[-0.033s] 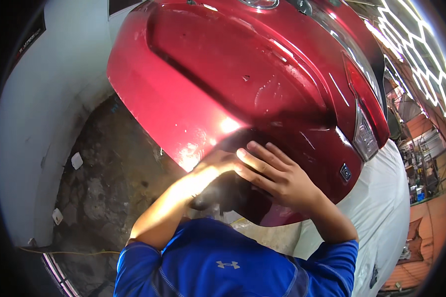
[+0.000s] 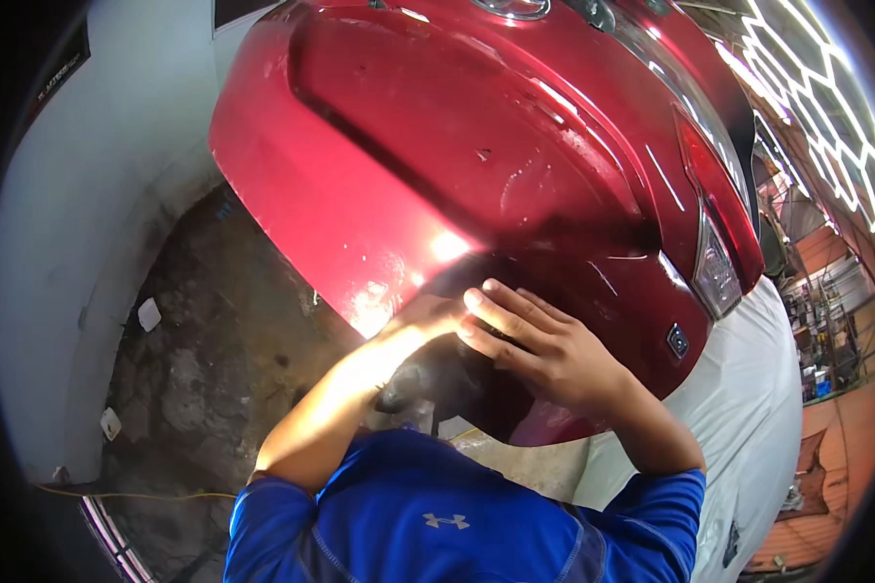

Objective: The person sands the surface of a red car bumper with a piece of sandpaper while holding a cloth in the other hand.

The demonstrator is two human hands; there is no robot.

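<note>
My hands are together at the near corner of a glossy red car panel (image 2: 379,117), around its lower edge. The fingers of my right hand (image 2: 554,350) are stretched out and slightly apart, pointing left, and nothing shows in their grip. They lie over or just in front of the fingers of my left hand (image 2: 431,319), which reaches in from the left under bright light. My left fingers are mostly hidden, so whether they hold something cannot be seen. Pale scuffs and small chips mark the red paint. A dark, unclear shape (image 2: 413,389) shows below my left wrist.
A tail light (image 2: 719,262) and a small dark square piece (image 2: 678,340) sit on the car's right side. White sheeting (image 2: 739,389) hangs beside it. Left are a pale wall (image 2: 58,291) and stained floor (image 2: 204,389) with a yellow cord (image 2: 165,497). Cluttered shelves (image 2: 826,330) stand far right.
</note>
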